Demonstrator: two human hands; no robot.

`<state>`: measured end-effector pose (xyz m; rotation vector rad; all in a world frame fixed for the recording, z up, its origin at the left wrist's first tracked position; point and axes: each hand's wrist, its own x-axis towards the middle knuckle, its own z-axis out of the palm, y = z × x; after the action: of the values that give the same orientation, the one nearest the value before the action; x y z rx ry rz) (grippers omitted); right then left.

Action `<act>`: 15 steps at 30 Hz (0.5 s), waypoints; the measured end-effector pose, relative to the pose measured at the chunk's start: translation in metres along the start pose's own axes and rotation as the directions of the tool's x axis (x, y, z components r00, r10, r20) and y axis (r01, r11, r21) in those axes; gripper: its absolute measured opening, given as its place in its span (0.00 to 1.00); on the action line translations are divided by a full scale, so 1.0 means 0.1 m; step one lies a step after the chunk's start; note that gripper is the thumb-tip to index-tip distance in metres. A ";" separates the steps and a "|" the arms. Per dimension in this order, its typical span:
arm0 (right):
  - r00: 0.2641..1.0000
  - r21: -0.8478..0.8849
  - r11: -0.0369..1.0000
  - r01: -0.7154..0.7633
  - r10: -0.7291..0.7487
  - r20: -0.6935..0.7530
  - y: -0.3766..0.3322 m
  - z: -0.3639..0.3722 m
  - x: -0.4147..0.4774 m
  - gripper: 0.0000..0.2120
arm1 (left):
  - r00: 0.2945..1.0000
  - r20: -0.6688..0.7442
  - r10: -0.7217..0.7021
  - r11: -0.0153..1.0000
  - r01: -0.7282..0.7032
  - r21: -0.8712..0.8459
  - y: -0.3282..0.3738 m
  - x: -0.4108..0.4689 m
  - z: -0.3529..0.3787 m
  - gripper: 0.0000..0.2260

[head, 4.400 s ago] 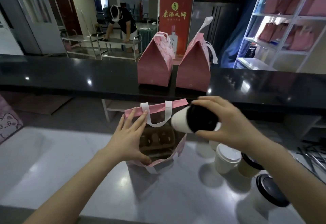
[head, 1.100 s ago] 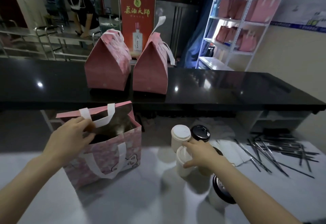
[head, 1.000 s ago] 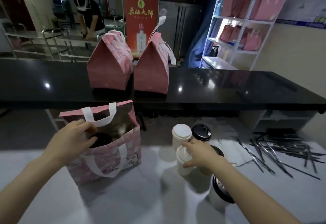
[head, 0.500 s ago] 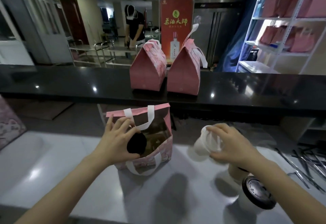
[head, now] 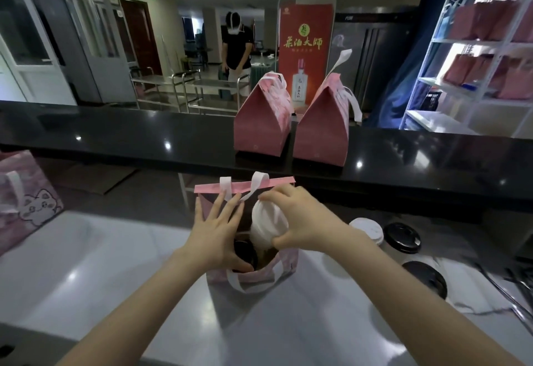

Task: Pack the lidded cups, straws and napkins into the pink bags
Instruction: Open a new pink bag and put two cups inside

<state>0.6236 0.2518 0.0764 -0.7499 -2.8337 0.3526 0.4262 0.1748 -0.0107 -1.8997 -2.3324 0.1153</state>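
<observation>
White-lidded cup [head: 269, 227] is now tilted over the mouth of the pink bag [head: 245, 188], with the right hand [head: 305, 221] wrapped round it. Half a second ago it was still off to the bag's right. Left hand [head: 216, 233], fingers spread, props the bag's left wall. Black-lidded cup [head: 245, 253] is already inside, so this looks like cup two. Spare cups [head: 366, 228], napkins [head: 473, 290] and straws [head: 519, 290] lie right of the bag.

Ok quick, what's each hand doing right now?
Left hand: open, fingers spread at the mouth of the pink bag.
Right hand: closed around a white-lidded cup, over the bag's mouth.
</observation>
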 end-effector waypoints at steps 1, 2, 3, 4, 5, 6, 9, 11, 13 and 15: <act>0.999 -0.056 0.998 -0.029 0.031 0.043 0.02 0.08 0.09 0.38 | 1.000 0.007 -0.003 1.000 0.003 -0.003 -0.01 0.01 0.02 0.60; 0.995 -0.103 0.994 -0.046 0.054 0.080 0.03 0.16 0.17 0.38 | 1.000 0.013 -0.003 1.000 0.003 -0.009 -0.01 0.01 0.04 0.60; 0.991 -0.141 0.989 -0.053 0.069 0.112 0.04 0.24 0.23 0.37 | 1.000 0.021 0.001 1.000 0.000 -0.019 -0.01 0.01 0.05 0.60; 0.987 -0.173 0.983 -0.053 0.078 0.139 0.04 0.32 0.28 0.36 | 1.000 0.027 0.009 1.000 -0.009 -0.030 0.01 0.01 0.07 0.60; 0.984 -0.208 0.977 -0.049 0.084 0.160 0.05 0.40 0.33 0.35 | 0.999 0.030 0.020 0.999 -0.019 -0.038 0.02 0.02 0.08 0.61; 0.981 -0.247 0.968 -0.046 0.090 0.171 0.05 0.48 0.37 0.33 | 0.999 0.028 0.029 0.999 -0.027 -0.041 0.04 0.02 0.09 0.61; 0.980 -0.336 0.940 -0.054 0.115 0.164 0.06 0.64 0.49 0.28 | 0.999 -0.001 0.039 0.999 -0.039 -0.038 0.02 0.05 0.09 0.60; 0.980 -0.395 0.918 -0.031 0.106 0.169 0.04 0.70 0.59 0.24 | 0.999 -0.019 0.048 0.999 -0.048 -0.025 -0.01 0.06 0.07 0.60; 0.978 -0.464 0.886 0.002 0.096 0.187 0.00 0.74 0.70 0.23 | 0.998 -0.022 0.055 0.998 -0.056 -0.023 -0.04 0.08 0.06 0.60; 0.977 -0.524 0.851 0.022 0.092 0.190 -0.01 0.79 0.82 0.23 | 0.998 -0.028 0.055 0.998 -0.056 -0.029 -0.07 0.09 0.05 0.60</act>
<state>0.5341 0.2783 0.0110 -0.9031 -3.1530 -0.3908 0.4172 0.1819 -0.0139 -1.9677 -2.2774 0.0607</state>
